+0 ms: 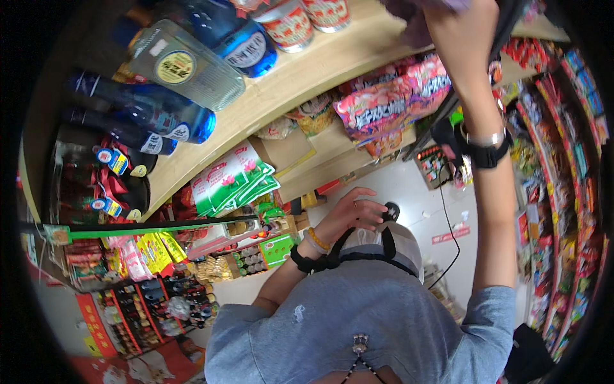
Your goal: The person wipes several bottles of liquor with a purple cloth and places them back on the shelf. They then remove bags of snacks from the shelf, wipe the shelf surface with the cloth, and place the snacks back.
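Observation:
My right hand [463,33] reaches up to the wooden shelf at the top edge of the view, its fingers on a bunched purple cloth [415,24]; the fingertips are partly hidden. My left hand [352,211] hangs in front of my waist, empty, with its fingers loosely bent and apart. On the same shelf, to the left of the cloth, stand tins with red and white labels [289,30]. Farther left are a clear ribbed glass bottle [206,79] and several blue glass bottles [168,113]. Both of my wrists carry black straps and bracelets.
Under the top shelf [297,89] lie pink snack bags [393,103] and green-and-white bags [232,180]. Snack racks [556,192] curve along the right side. A black cable [453,235] runs over the tiled floor near a small box [434,165]. Goods shelves [144,312] stand lower left.

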A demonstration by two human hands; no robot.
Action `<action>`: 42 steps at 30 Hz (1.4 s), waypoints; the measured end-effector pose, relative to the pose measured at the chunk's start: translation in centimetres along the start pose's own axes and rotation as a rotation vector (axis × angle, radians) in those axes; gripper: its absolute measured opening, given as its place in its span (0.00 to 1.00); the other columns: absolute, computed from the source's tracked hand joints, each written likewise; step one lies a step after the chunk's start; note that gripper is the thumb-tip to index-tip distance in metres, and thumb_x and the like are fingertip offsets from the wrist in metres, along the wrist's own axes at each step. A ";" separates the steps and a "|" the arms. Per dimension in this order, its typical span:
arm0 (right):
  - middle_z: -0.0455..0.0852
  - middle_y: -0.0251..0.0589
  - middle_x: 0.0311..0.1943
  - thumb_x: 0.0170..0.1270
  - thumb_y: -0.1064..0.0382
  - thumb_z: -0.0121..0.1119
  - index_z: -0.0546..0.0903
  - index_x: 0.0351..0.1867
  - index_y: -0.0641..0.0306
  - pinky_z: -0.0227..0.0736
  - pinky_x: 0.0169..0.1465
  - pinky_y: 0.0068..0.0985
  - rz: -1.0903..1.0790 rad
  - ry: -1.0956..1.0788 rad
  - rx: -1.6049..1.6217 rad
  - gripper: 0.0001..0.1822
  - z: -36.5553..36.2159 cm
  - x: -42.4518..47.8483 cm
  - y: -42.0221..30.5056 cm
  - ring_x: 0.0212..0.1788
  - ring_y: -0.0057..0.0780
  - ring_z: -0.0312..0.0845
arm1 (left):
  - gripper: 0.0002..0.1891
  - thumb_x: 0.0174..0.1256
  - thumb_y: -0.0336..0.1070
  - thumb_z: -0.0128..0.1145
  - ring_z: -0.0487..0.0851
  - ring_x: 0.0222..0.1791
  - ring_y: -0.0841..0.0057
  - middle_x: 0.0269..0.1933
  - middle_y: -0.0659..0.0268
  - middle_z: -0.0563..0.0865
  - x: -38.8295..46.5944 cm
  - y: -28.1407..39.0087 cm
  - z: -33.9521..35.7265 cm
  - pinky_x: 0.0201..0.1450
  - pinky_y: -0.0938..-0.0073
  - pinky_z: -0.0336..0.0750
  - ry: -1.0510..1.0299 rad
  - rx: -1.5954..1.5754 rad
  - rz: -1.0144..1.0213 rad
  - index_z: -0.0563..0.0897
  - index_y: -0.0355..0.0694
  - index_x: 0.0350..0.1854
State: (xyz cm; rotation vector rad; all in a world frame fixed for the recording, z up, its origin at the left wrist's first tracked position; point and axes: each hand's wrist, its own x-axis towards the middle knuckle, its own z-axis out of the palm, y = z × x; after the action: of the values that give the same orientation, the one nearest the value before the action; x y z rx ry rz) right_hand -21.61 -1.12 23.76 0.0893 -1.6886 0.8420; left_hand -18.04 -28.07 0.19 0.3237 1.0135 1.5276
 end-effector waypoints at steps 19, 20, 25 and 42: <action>0.79 0.36 0.39 0.61 0.62 0.54 0.75 0.47 0.69 0.69 0.47 0.22 1.474 1.550 0.315 0.15 -2.6 -66.2 0.6 0.42 0.24 0.74 | 0.41 0.51 0.42 0.69 0.76 0.51 0.66 0.56 0.52 0.76 8.0 -15.7 -30.2 0.52 0.66 0.74 1.103 0.728 -0.282 0.60 0.35 0.65; 0.79 0.35 0.38 0.61 0.63 0.54 0.75 0.47 0.69 0.68 0.47 0.22 1.511 1.546 0.312 0.15 -1.6 -67.5 -0.1 0.42 0.24 0.74 | 0.43 0.49 0.43 0.70 0.75 0.53 0.64 0.58 0.52 0.74 9.4 -15.6 -37.1 0.53 0.65 0.72 1.105 0.863 -0.207 0.60 0.35 0.66; 0.80 0.36 0.41 0.62 0.62 0.55 0.75 0.44 0.66 0.69 0.50 0.25 1.586 1.606 0.305 0.12 0.2 -72.8 -1.6 0.44 0.26 0.75 | 0.36 0.47 0.50 0.71 0.75 0.44 0.66 0.54 0.57 0.77 17.6 -18.3 -44.1 0.48 0.65 0.69 1.318 0.881 0.146 0.72 0.30 0.53; 0.81 0.32 0.34 0.63 0.67 0.53 0.77 0.40 0.65 0.70 0.41 0.19 1.644 1.415 0.385 0.06 3.0 -72.0 -1.1 0.35 0.20 0.75 | 0.35 0.51 0.31 0.68 0.76 0.53 0.70 0.58 0.66 0.74 16.9 -21.3 -40.8 0.54 0.61 0.74 1.044 0.298 0.300 0.65 0.46 0.63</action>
State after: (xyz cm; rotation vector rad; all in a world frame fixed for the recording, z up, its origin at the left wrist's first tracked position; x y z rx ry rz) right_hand -1.23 -30.10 -39.03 -1.4452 0.0974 1.7147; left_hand -36.87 -31.37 -44.95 -0.1735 2.0905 1.8373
